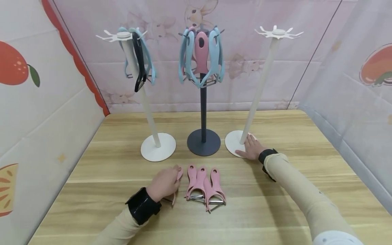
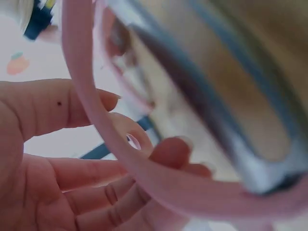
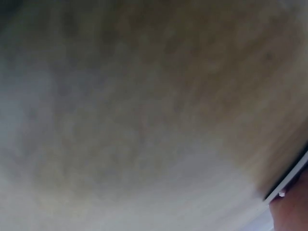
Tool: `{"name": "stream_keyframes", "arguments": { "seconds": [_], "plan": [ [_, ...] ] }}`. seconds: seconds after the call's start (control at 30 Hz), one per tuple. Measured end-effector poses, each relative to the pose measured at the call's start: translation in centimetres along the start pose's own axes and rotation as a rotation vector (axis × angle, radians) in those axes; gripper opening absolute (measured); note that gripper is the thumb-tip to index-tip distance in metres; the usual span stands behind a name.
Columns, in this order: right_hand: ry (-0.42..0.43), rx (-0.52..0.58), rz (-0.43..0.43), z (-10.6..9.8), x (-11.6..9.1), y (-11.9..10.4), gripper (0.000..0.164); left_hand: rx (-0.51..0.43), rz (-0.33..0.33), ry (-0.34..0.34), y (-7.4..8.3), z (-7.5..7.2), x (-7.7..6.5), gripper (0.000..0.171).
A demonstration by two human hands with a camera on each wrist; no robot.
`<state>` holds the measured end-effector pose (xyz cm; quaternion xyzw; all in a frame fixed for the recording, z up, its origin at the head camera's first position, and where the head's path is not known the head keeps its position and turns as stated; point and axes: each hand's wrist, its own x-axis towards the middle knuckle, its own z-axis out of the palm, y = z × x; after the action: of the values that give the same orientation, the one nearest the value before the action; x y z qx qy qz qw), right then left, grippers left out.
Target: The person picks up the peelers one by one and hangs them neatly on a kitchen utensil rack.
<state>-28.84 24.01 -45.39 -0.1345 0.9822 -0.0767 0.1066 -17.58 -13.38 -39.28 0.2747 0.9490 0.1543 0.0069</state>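
Observation:
My left hand (image 1: 163, 183) grips a pink Y-shaped peeler (image 1: 179, 173) just above the table, left of a group of pink peelers (image 1: 200, 182) lying there. Close up in the left wrist view, the pink frame and metal blade (image 2: 226, 139) of a peeler fill much of the picture, with thumb and fingers around the handle. On the right, my right hand (image 1: 252, 148) rests with spread fingers on the round base (image 1: 234, 143) of a white stand. Only a bit of that hand (image 3: 293, 207) shows beside the base's edge in the blurred right wrist view.
A white stand (image 1: 157, 149) at the left carries blue peelers (image 1: 148, 58) and a black peeler (image 1: 140, 61). In the middle, a dark stand (image 1: 203, 109) bears several blue peelers and a pink peeler (image 1: 201, 51). The right stand's white hooks (image 1: 278, 33) hold nothing.

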Motion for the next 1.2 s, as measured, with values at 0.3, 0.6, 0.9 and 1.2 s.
{"name": "stream_keyframes", "arguments": {
  "seconds": [0.3,0.6,0.9,1.2],
  "plan": [
    [0.002,0.044,0.008,0.0,-0.4,0.0,0.09,-0.178,0.243,0.285,2.9,-4.7,2.7,0.043],
    [0.013,0.033,0.004,0.3,0.4,0.4,0.093,-0.353,0.456,0.542,8.2,-9.4,8.4,0.05],
    [-0.026,0.133,0.025,0.3,0.5,0.8,0.11,-0.435,0.498,0.629,11.6,-12.4,13.3,0.053],
    [-0.072,0.076,0.042,-0.2,0.4,0.3,0.096,-0.375,0.416,0.659,14.6,-14.7,17.3,0.053]
  ]
}}
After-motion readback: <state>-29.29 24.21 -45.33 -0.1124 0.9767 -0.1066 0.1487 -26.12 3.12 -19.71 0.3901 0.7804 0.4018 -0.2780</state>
